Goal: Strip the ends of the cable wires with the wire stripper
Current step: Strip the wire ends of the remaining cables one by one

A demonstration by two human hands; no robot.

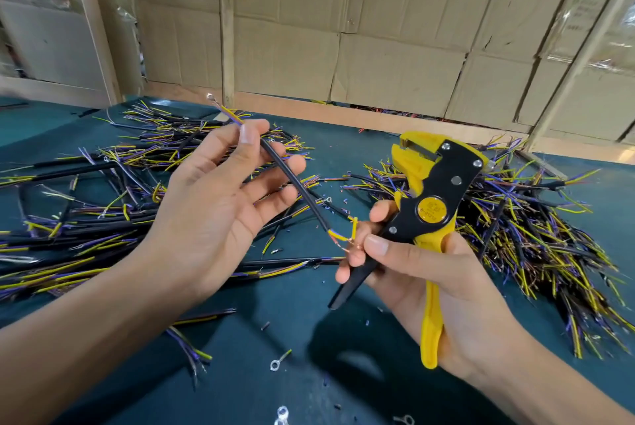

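From the head view, the left hand (220, 198) lay palm up with fingers loosely spread, its thumb pinning a black cable (292, 180) against the fingertips. The cable slanted down to the right, its bared copper ends (347, 247) pinched between the thumb and forefinger of the right hand (429, 284). That hand also grasped the yellow-and-black stripper (433, 215), head up, handles in the palm. Cut cables lay heaped to the left (113, 191) and to the right (536, 229) on the green table (275, 338).
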